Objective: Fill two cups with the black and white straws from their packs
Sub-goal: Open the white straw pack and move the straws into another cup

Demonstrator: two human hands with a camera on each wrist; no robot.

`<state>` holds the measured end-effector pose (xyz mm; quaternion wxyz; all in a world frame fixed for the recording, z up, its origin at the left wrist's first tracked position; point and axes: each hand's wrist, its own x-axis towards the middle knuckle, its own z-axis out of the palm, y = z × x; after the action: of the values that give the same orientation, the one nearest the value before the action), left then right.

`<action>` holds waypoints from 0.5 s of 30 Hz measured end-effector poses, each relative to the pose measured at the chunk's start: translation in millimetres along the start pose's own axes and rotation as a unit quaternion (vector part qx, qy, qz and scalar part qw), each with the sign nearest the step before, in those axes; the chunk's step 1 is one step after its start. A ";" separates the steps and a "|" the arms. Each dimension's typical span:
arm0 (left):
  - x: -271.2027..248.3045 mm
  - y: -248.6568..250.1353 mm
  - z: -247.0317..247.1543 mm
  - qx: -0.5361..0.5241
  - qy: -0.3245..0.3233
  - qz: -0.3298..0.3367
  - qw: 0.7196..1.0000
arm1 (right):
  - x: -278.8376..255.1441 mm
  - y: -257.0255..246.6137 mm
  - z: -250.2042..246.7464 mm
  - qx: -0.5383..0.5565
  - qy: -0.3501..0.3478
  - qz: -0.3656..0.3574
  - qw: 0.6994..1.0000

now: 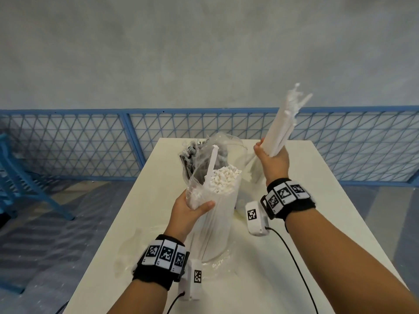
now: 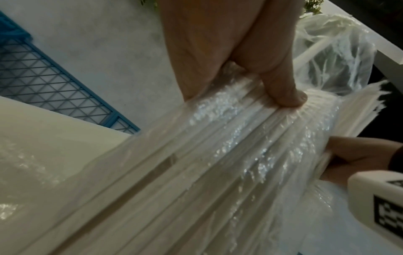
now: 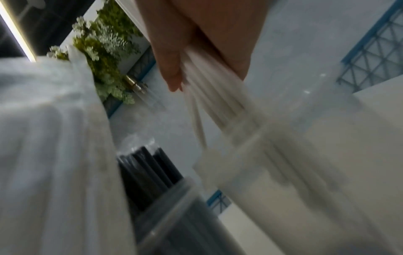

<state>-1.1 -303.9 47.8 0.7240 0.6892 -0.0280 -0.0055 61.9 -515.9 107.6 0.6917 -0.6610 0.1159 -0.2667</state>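
My left hand [image 1: 195,206] grips the clear plastic pack of white straws [image 1: 218,214], which stands upright on the white table [image 1: 317,223]; in the left wrist view the thumb [image 2: 288,96] presses its wrap [image 2: 218,155]. One white straw [image 1: 212,164] sticks up from the pack. My right hand [image 1: 271,156] holds a bunch of white straws [image 1: 284,125] tilted up to the right. In the blurred right wrist view the bunch [image 3: 209,96] has its lower ends inside a clear cup [image 3: 272,172]. Black straws [image 3: 150,170] stand in a second clear cup [image 3: 181,217].
Loose clear wrap and the black straws [image 1: 190,159] stand behind the white pack. A blue mesh fence [image 1: 90,143] runs behind the table, with a blue frame [image 1: 25,177] on the floor at the left. Cables trail from both wrist cameras over the near table.
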 end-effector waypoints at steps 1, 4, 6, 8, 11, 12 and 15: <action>-0.2 -0.5 1.1 -0.004 -0.002 -0.001 1.000 | -1.0 6.9 -0.5 -0.022 -0.009 -0.001 1.000; 0.2 -1.7 3.3 -0.017 -0.005 0.006 1.000 | -2.7 19.7 -2.0 -0.065 -0.020 -0.004 0.998; 1.8 0.1 3.5 -0.022 -0.007 0.020 1.000 | -2.3 23.5 -2.6 -0.083 -0.026 -0.012 0.996; 4.4 2.6 3.8 -0.014 -0.016 0.038 0.999 | -3.0 21.2 -1.3 -0.101 -0.031 -0.025 0.994; 7.2 4.9 5.0 -0.001 -0.014 0.052 0.999 | -12.5 7.0 0.0 -0.179 0.001 -0.145 0.973; 7.5 4.6 4.9 0.000 -0.010 0.054 0.998 | -20.7 1.0 0.4 -0.181 0.003 -0.178 0.967; 5.9 5.4 4.3 -0.019 -0.003 0.063 0.998 | -50.6 -2.1 2.0 -0.172 -0.059 -0.177 0.967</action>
<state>4.4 -308.2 53.6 0.7359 0.6720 -0.0737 0.0378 20.4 -487.7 100.2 0.5146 -0.7948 0.0002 -0.3217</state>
